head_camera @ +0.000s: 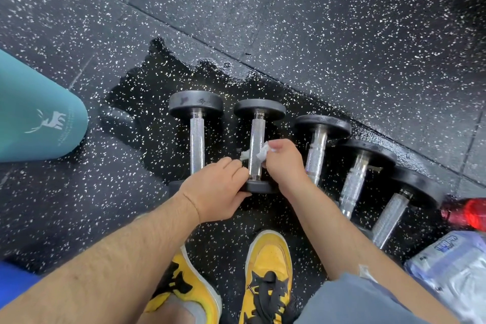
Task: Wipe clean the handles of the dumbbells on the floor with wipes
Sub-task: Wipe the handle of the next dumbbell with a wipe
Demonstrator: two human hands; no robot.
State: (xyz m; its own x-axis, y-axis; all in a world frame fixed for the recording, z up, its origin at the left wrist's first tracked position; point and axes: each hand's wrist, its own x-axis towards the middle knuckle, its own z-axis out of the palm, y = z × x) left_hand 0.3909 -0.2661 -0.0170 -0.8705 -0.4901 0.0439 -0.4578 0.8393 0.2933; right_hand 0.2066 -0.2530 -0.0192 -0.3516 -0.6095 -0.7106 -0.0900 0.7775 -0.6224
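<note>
Several black dumbbells with knurled chrome handles lie side by side on the floor. On the second dumbbell from the left (257,139), my right hand (282,163) holds a crumpled white wipe (263,152) against the handle's right side. A bit of white wipe also shows on the handle's left. My left hand (218,192) grips the near weight head of that dumbbell (259,187). The leftmost dumbbell (196,137) lies just left of my left hand. Other dumbbells (317,147) (353,181) (389,216) stretch to the right.
A wet dark patch (157,102) covers the speckled rubber floor under the dumbbells. A rolled teal mat (36,116) lies at left. A red bottle (465,213) and a pack of wipes (452,268) sit at right. My yellow shoes (268,271) stand close below.
</note>
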